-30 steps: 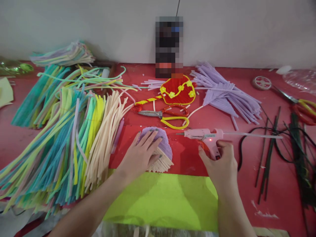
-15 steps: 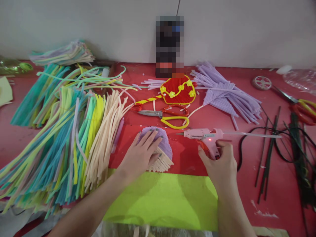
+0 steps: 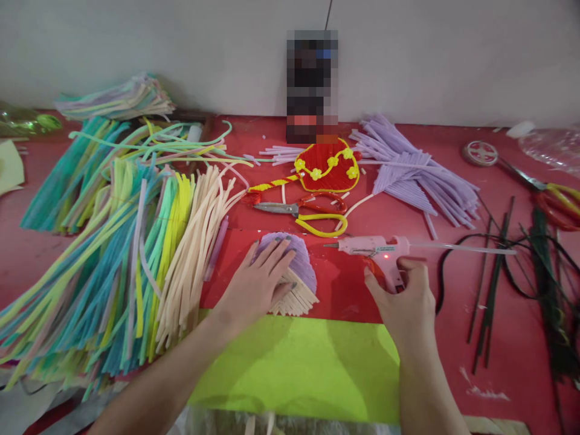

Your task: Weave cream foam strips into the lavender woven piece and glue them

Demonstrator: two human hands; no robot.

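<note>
My left hand [image 3: 260, 275] lies flat, fingers spread, on a rounded piece made of purple pipe cleaners [image 3: 302, 260] with a cream slatted lower part [image 3: 296, 299]. Its palm and fingers cover the left side of that piece. A pink hot glue gun [image 3: 369, 245] lies on its side to the right, nozzle pointing left, with a red light lit and a clear glue stick [image 3: 462, 247] out of its back. Around its handle my right hand [image 3: 410, 296] is closed, thumb by the orange trigger and fingers curled on the far side.
Bundles of coloured pipe cleaners [image 3: 122, 260] fill the left. Scissors [image 3: 290, 209] and a red-and-yellow fan-shaped ornament [image 3: 326, 166] lie ahead, before a blurred upright rectangle [image 3: 312, 84]. Purple stems [image 3: 417, 169], dark green stems [image 3: 496, 290] and more scissors [image 3: 553, 196] are right. Green sheet [image 3: 294, 368] in front.
</note>
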